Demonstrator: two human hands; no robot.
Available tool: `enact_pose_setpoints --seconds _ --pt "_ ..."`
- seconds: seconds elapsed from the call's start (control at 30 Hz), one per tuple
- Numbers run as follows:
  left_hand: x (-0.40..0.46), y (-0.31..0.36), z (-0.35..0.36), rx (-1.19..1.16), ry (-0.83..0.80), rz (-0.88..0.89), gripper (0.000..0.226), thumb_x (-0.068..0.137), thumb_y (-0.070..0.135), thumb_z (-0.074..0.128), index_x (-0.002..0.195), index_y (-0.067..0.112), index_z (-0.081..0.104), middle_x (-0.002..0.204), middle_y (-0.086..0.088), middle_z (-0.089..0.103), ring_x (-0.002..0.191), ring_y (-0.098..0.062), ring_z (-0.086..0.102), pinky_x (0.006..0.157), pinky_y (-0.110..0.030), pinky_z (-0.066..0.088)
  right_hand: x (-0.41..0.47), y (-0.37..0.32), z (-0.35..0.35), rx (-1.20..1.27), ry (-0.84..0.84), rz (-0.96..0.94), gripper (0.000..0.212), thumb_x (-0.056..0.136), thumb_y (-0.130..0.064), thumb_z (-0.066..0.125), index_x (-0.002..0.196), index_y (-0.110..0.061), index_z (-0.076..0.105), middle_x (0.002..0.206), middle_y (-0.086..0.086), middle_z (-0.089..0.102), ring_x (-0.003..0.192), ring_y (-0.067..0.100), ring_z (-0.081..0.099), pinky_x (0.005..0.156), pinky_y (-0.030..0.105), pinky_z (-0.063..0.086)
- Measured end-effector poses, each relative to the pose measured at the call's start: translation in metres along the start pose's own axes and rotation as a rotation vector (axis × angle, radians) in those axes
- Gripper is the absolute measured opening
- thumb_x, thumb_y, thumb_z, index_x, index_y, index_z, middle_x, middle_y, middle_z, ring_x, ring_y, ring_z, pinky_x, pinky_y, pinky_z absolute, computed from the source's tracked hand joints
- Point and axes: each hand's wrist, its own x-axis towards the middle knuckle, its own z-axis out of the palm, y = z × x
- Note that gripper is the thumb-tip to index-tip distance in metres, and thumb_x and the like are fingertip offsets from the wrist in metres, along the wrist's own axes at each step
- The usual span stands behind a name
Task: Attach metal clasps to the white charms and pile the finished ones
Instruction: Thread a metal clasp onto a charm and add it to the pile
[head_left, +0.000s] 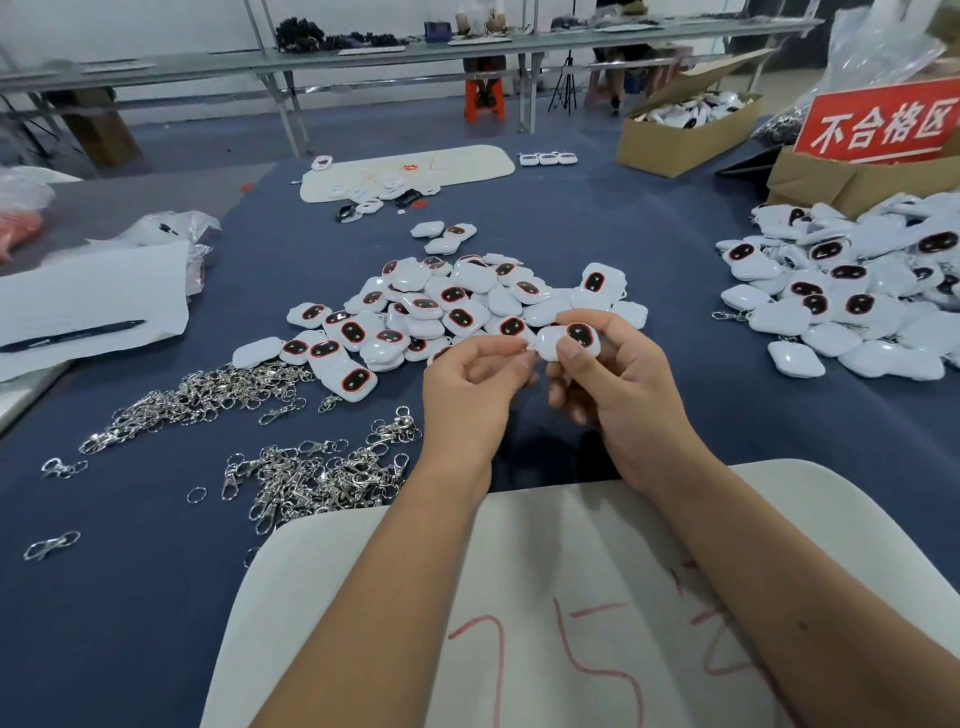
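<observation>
My right hand (618, 384) grips a white charm (569, 340) with a black, red-rimmed oval on its face. My left hand (467, 389) pinches a small metal clasp (528, 349) right against the charm's left edge; most of the clasp is hidden by my fingers. Just behind my hands lies a heap of loose white charms (447, 306). A second, larger pile of charms (857, 296) sits at the right, some with clasps showing. Loose metal clasps (322, 478) lie in two scattered heaps at the left front.
A white mat (571, 597) with red marks lies under my forearms on the blue table (130, 597). Paper with a black pen (72, 335) is at the left. Cardboard boxes (680, 130) and a red sign (883, 122) stand at the far right. Another white mat (410, 171) lies beyond.
</observation>
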Motion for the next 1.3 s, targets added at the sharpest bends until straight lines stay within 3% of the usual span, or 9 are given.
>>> enact_pose_setpoints --seconds 0.1,0.27,0.4,0.53,0.7,0.93,1.1,1.2,1.3 --pt "-0.001 0.002 0.0 -0.115 0.002 -0.046 0.014 0.086 -0.002 0.076 0.098 0.004 0.073 0.078 -0.009 0.073 0.074 -0.018 0.067 0.08 -0.032 0.055 0.001 0.0 0.0 0.02 0.004 0.005 0.022 0.103 -0.014 0.063 0.125 -0.01 0.063 0.08 0.01 0.068 0.064 0.02 0.061 0.048 0.022 0.043" --pt "-0.001 0.005 -0.001 -0.114 0.047 0.001 0.014 0.085 -0.002 0.077 0.087 0.011 0.075 0.067 -0.003 0.07 0.069 -0.014 0.065 0.074 -0.027 0.053 0.001 0.002 0.0 0.007 -0.003 0.032 0.02 0.103 -0.015 0.064 0.123 -0.011 0.065 0.081 0.008 0.07 0.063 0.02 0.063 0.048 0.022 0.043" --pt "0.002 0.004 -0.004 0.159 0.083 0.16 0.015 0.084 0.004 0.079 0.086 0.018 0.076 0.082 -0.004 0.076 0.078 -0.012 0.069 0.079 -0.025 0.057 0.001 0.002 0.0 0.012 0.007 0.036 0.02 0.101 -0.019 0.065 0.12 -0.011 0.066 0.079 0.007 0.07 0.061 0.018 0.063 0.048 0.02 0.042" --pt "0.002 0.005 -0.006 0.462 0.074 0.341 0.018 0.084 0.009 0.08 0.087 0.024 0.07 0.079 0.009 0.072 0.072 -0.002 0.066 0.067 -0.01 0.049 0.001 0.001 0.001 -0.017 0.014 0.035 0.018 0.101 -0.023 0.066 0.117 -0.014 0.067 0.075 0.007 0.068 0.059 0.018 0.06 0.048 0.021 0.042" --pt "0.0 0.003 -0.005 0.621 0.055 0.447 0.021 0.084 0.009 0.078 0.088 0.022 0.063 0.076 0.011 0.067 0.075 0.0 0.064 0.065 -0.006 0.043 0.0 0.0 0.001 -0.033 0.024 0.043 0.019 0.098 -0.028 0.067 0.113 -0.018 0.068 0.073 0.007 0.065 0.057 0.02 0.057 0.048 0.022 0.042" --pt "0.001 0.0 -0.005 0.38 0.09 0.262 0.013 0.084 0.012 0.081 0.086 0.021 0.072 0.079 0.004 0.075 0.074 -0.012 0.072 0.071 -0.019 0.054 0.003 0.002 -0.001 0.018 0.167 0.079 0.014 0.102 -0.016 0.064 0.116 -0.013 0.063 0.072 0.008 0.069 0.053 0.017 0.057 0.043 0.022 0.04" --pt "-0.002 0.003 0.007 0.329 0.076 0.181 0.01 0.087 0.012 0.076 0.082 0.02 0.074 0.071 0.002 0.075 0.068 -0.012 0.072 0.078 -0.029 0.058 0.003 -0.002 0.001 0.03 0.32 0.068 0.013 0.099 -0.02 0.07 0.109 -0.013 0.066 0.07 0.004 0.068 0.054 0.012 0.056 0.046 0.019 0.044" --pt "0.002 -0.002 0.034 0.287 0.048 0.081 0.012 0.087 0.008 0.074 0.079 0.018 0.074 0.071 -0.001 0.075 0.073 -0.018 0.074 0.086 -0.042 0.06 0.008 -0.003 -0.005 0.04 0.411 0.061 0.017 0.099 -0.02 0.071 0.112 -0.011 0.064 0.066 0.001 0.064 0.05 0.012 0.05 0.045 0.021 0.042" --pt "0.006 -0.006 0.073 0.238 0.032 0.032 0.01 0.086 0.002 0.072 0.082 0.012 0.075 0.078 -0.005 0.077 0.079 -0.021 0.076 0.086 -0.044 0.061 0.012 -0.005 -0.013 -0.015 0.575 0.014 0.017 0.097 -0.022 0.07 0.112 -0.018 0.062 0.068 0.003 0.069 0.053 0.013 0.056 0.051 0.027 0.047"
